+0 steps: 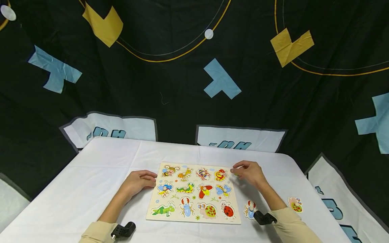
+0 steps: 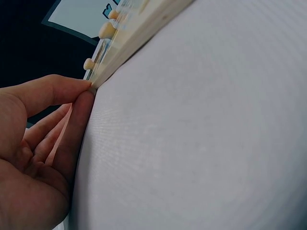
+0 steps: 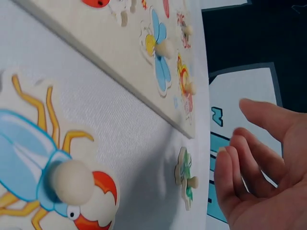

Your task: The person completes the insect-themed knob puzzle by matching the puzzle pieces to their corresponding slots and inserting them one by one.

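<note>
A wooden peg puzzle board (image 1: 194,199) with insect pictures lies flat on the white table. My left hand (image 1: 140,184) rests at its left edge; in the left wrist view the thumb and a finger pinch the board's rim (image 2: 139,43). My right hand (image 1: 250,173) hovers just past the far right corner, fingers loosely bent, holding nothing. Below it a small green puzzle piece (image 3: 186,179) with a knob lies on the cloth. A blue stag beetle piece (image 1: 250,210) lies right of the board, partly behind the wrist camera. Farther right sits a snail piece (image 1: 295,205).
Several knobbed pieces, such as the dragonfly (image 3: 158,50), sit in the board. The white tablecloth (image 1: 91,189) stretches around it. A black curtain (image 1: 179,101) with coloured patches hangs behind the table. Each wrist bears a black camera (image 1: 124,230).
</note>
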Demonstrator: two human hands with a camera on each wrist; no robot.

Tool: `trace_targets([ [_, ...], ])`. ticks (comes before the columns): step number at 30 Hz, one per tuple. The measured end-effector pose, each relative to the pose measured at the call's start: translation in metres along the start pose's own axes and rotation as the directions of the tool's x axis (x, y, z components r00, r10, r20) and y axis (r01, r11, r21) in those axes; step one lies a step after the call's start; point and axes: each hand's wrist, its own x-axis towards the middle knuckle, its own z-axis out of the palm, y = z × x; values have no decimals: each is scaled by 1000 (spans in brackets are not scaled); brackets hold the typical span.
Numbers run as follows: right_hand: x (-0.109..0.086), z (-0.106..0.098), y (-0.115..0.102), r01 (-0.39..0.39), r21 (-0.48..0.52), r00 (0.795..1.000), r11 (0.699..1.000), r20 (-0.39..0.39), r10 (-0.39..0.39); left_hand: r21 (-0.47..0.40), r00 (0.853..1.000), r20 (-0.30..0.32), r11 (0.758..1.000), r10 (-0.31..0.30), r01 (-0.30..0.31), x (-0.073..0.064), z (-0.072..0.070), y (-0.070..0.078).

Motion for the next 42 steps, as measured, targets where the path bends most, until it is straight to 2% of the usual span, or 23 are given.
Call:
trace_targets([
  [7,2,-2,3,6,-45,992,999,-125,-12,25,1000,-11,1000,-3,3,-1,0,0],
  [15,7,-4,11,43,-46,969,998,-240,-52,22,1000,-9,1000,1,-1,-1,0,-1],
  [24,8,1,23,64,-76,963,995,-258,-82,51,1000,-13,999,9,-8,-1,-1,0],
  [35,11,6,29,66,-116,962,991,-257,-94,14,1000,-4,1000,16,-16,-2,0,0],
  [42,12,7,33,52,-152,966,987,-242,-88,39,1000,-8,999,25,-24,-2,-1,0],
])
